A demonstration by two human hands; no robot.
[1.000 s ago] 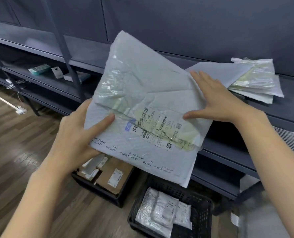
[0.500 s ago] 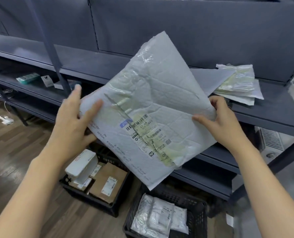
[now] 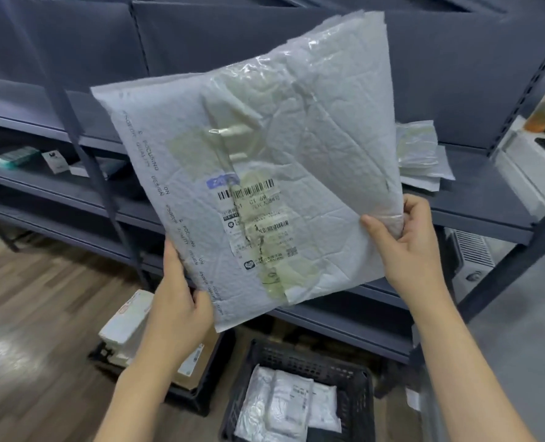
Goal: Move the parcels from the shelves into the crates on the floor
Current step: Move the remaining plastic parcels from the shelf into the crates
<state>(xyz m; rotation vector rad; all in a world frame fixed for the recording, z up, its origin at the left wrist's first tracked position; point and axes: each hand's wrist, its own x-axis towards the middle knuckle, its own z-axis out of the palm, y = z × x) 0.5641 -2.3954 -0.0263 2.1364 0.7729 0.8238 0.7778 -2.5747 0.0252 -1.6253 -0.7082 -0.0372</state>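
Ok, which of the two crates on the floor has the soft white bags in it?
The right crate, below the held mailer: it holds white poly bags. The left crate holds cardboard and white boxes instead.

I see both hands holding a grey mailer (image 3: 265,161) up before the shelves (image 3: 475,199): the left hand (image 3: 178,301) grips its lower corner, the right hand (image 3: 408,237) pinches its right edge. Below, two crates (image 3: 354,378) on the floor hold parcels (image 3: 284,406).

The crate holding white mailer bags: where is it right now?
In the head view, the crate sits on the floor at bottom centre, below the held padded mailer, right of the crate of boxes.
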